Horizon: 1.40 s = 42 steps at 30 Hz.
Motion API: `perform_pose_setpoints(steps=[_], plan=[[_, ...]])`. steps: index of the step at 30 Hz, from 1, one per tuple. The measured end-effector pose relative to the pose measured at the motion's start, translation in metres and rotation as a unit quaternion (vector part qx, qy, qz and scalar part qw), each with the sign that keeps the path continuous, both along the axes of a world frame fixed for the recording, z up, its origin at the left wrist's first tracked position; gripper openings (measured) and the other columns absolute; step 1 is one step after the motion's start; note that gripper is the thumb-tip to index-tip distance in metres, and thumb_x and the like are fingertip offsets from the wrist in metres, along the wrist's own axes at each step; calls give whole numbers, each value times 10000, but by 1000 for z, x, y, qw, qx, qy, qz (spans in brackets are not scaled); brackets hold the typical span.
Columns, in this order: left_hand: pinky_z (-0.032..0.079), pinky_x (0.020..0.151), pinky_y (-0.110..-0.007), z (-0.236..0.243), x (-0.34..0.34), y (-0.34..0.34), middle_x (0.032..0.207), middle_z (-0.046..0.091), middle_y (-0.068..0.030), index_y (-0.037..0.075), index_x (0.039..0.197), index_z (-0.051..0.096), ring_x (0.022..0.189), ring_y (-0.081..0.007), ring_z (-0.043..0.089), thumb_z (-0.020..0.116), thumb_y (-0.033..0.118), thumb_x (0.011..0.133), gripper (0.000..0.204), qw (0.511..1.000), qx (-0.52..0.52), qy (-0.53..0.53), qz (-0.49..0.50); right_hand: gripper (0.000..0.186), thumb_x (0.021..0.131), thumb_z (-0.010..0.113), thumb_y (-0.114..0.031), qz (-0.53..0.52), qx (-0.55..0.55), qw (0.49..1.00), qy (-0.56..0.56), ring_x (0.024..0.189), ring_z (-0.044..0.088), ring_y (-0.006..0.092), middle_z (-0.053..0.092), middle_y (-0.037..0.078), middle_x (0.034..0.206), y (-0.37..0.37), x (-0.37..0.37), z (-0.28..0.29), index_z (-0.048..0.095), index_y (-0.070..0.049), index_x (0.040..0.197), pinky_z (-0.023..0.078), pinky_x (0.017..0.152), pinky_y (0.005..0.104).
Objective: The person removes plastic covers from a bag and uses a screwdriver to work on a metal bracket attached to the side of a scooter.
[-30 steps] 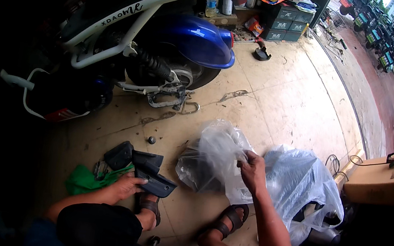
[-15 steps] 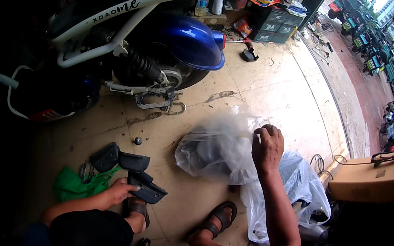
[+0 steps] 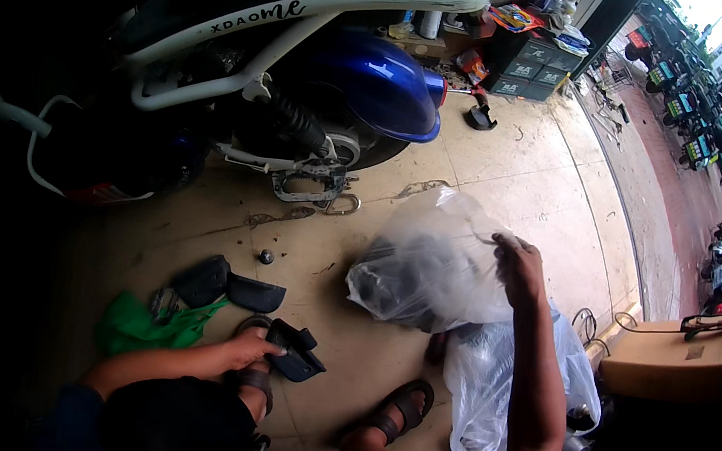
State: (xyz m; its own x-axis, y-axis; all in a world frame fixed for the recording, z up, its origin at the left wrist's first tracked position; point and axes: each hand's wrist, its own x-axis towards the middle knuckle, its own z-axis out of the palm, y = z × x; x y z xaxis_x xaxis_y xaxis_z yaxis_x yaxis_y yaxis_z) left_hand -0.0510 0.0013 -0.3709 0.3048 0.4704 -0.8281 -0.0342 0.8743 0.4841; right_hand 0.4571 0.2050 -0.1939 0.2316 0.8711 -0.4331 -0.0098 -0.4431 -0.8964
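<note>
My left hand (image 3: 252,348) grips a black plastic scooter part (image 3: 297,352) by its edge, just above the floor near my left foot. Pinched in the fingers of my right hand (image 3: 521,269) is the upper edge of a clear plastic bag (image 3: 461,225). Dark objects show through the film, too blurred to name. Two similar black plastic pieces (image 3: 202,279) lie on the floor beyond my left hand, next to a green bag (image 3: 125,322). Below my right forearm rests another whitish plastic bag (image 3: 482,378), partly covered by the arm.
A scooter with a blue rear fender (image 3: 392,93) stands at the upper left. A small round metal piece (image 3: 266,257) lies on the tiled floor (image 3: 361,226). Dark stacked boxes (image 3: 527,69) stand at the back, a cardboard box (image 3: 681,354) at the right. Parked scooters (image 3: 697,133) line the outside.
My view has shifted a little, moving the scene rightward. My right hand still holds the clear bag, whose film has spread and risen. The black part in my left hand has turned slightly.
</note>
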Motion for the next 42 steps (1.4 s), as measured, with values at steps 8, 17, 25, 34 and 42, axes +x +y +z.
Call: perform_pose_setpoints(steps=[8,17,25,34,42], plan=[[566,831,-379,-25,0,-5,1003,712,-137,-33,1088,669,942,-264,698,747,49,829,283,997,-35,69,-21,214,997,623,-203,-66,273,946,-165,652,403,-3,534,-94,772,17,34,177,730,-46,1095,301,570,178],[571,698,-373,-36,62,23,980,678,-109,-2,1092,617,852,-233,678,799,189,826,375,991,-14,84,-108,192,1016,590,-177,-7,279,899,-337,678,455,46,553,-24,739,46,-1,114,688,-13,997,349,608,216],[558,717,-357,-39,56,22,855,710,-153,-29,1086,653,791,-243,707,802,260,803,431,920,85,270,-270,815,849,745,-82,61,276,806,-520,1355,458,402,407,290,1484,-49,-77,-28,294,69,1511,395,1124,417],[381,1058,-454,26,-7,71,1240,558,-179,56,1234,577,1259,-357,475,676,105,781,466,608,519,545,-253,699,805,705,-140,270,-123,800,-522,1211,543,436,541,287,1290,-154,-64,-162,399,119,1378,453,1038,444],[443,1000,-491,21,-59,92,1067,650,-164,23,930,662,1126,-369,580,761,173,744,258,736,409,446,-304,376,817,598,-116,266,-148,782,-544,1071,618,400,628,249,1114,-141,-50,-218,552,43,1155,492,958,436]])
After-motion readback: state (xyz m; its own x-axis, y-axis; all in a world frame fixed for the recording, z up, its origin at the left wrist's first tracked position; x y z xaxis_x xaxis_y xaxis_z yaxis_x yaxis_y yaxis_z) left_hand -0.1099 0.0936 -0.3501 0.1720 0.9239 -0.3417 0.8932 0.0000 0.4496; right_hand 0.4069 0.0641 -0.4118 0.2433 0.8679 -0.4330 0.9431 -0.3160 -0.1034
